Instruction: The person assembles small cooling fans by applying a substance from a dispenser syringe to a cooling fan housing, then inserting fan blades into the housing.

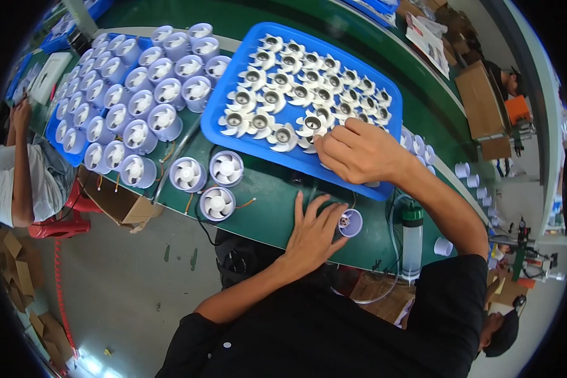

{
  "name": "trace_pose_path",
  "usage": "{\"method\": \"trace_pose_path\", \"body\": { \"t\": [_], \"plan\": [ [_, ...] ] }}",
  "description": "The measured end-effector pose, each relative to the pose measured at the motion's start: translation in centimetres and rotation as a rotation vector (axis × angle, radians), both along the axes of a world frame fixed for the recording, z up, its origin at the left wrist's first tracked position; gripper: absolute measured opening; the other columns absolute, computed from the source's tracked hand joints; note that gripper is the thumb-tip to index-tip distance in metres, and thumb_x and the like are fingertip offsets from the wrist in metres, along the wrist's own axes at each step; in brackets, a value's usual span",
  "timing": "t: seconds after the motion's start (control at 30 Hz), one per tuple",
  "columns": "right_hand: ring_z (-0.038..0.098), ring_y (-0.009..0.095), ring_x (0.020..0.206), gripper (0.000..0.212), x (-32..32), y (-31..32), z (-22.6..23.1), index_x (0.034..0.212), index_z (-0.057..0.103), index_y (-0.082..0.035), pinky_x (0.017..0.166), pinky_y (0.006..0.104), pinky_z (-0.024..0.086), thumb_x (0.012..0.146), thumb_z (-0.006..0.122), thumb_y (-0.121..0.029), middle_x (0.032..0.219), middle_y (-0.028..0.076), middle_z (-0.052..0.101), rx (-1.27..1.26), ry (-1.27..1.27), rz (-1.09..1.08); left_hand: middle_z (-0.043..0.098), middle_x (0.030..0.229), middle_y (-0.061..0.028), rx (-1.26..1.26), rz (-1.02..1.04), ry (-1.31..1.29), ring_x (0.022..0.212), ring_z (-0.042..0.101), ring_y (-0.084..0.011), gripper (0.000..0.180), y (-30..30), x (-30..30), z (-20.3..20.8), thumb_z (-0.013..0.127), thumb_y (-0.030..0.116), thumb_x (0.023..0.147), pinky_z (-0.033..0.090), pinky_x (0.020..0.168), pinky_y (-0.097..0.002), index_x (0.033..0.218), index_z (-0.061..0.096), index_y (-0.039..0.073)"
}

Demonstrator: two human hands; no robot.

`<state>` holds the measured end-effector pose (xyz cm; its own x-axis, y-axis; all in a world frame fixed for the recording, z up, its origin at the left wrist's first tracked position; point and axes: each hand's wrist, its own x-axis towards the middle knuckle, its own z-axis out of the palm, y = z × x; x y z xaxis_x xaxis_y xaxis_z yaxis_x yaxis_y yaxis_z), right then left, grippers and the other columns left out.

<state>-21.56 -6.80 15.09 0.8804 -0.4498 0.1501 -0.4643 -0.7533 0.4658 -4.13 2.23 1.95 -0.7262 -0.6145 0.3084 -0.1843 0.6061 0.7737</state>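
Housing (355, 225), lavender and cup-shaped, was set by the table's (264, 217) near edge, open end up, small core visible inside. Left hand (310, 233) was held low across the same edge, fingers spread. Housing was bracketed on its left side by index finger and thumb; whether it was firmly pinched or only touched could not be told. Right hand (362, 151) was extended over the near edge of the blue tray (258, 148), toward the tray's near right corner. Its fingers were curled, thumb and index drawn close together; tips partly hidden, so a pinched part could not be confirmed. One white impeller (313, 124) was seen just left of those fingertips, hub up. More impellers (271, 99) were laid out across the tray. Three fan units (217, 203) were grouped between the tray's near left corner and the table's near edge. Further units (167, 92) were packed toward the table's left end. Green-capped cylinder (412, 236) was placed right of the housing at the near edge, thin hose (392, 220) alongside.
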Motion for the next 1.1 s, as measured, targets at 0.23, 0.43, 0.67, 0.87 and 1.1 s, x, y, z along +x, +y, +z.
{"method": "trace_pose_path", "body": {
  "t": [0.23, 0.43, 0.67, 0.87, 1.1],
  "plan": [
    [0.058, 0.016, 0.066, 0.024, -1.9, 5.6, -0.1, 0.094, 0.068, 0.005, 0.054, 0.0276, 0.043, 0.075, 0.068, -0.008, 0.082, 0.007, 0.061, 0.056, -0.253, -0.151, 0.057, 0.128, -0.0097, -0.018, -0.038, -0.050, 0.129, 0.042, -0.0333, 0.063, -0.3, -0.3, -0.2, 0.077, 0.024, 0.077, 0.016, 0.110, -0.0693, 0.130, 0.051, 0.004],
    [0.058, 0.014, 0.060, 0.021, 0.7, 16.3, -4.6, 0.096, 0.067, 0.002, 0.050, 0.0268, 0.044, 0.079, 0.077, 0.001, 0.079, 0.008, 0.067, 0.166, -1.644, -0.964, 0.059, 0.129, -0.0075, 0.007, -0.042, -0.089, 0.131, 0.042, -0.0331, 0.070, -0.6, -0.2, -0.1, 0.081, 0.021, 0.072, 0.013, 0.110, -0.0696, 0.134, 0.051, 0.006],
    [0.054, 0.007, 0.058, 0.016, 2.9, 20.2, -7.4, 0.095, 0.065, 0.003, 0.052, 0.0230, 0.042, 0.089, 0.072, -0.011, 0.071, 0.001, 0.062, 0.842, -2.009, -1.441, 0.059, 0.129, -0.0049, 0.000, -0.119, -0.127, 0.132, 0.042, -0.0319, 0.072, -0.6, -0.6, 0.3, 0.082, 0.020, 0.070, 0.011, 0.110, -0.0698, 0.135, 0.051, 0.010],
    [0.051, 0.006, 0.060, 0.023, 2.6, 18.4, -5.0, 0.094, 0.056, 0.001, 0.053, 0.0253, 0.040, 0.087, 0.074, -0.012, 0.072, 0.002, 0.060, 0.669, -1.532, -1.528, 0.059, 0.130, -0.0036, -0.001, -0.138, -0.154, 0.133, 0.041, -0.0313, 0.073, -0.6, -0.4, 0.1, 0.083, 0.020, 0.070, 0.010, 0.111, -0.0678, 0.135, 0.051, 0.012],
    [0.055, 0.023, 0.052, 0.009, 3.2, 18.9, -4.3, 0.094, 0.072, -0.004, 0.051, 0.0324, 0.042, 0.088, 0.069, -0.009, 0.064, 0.010, 0.062, 0.634, -1.216, -1.326, 0.060, 0.129, -0.0026, -0.002, -0.109, -0.122, 0.130, 0.042, -0.0316, 0.070, -0.3, -0.6, 0.2, 0.083, 0.019, 0.070, 0.012, 0.111, -0.0686, 0.133, 0.053, 0.012]
  ]
}}
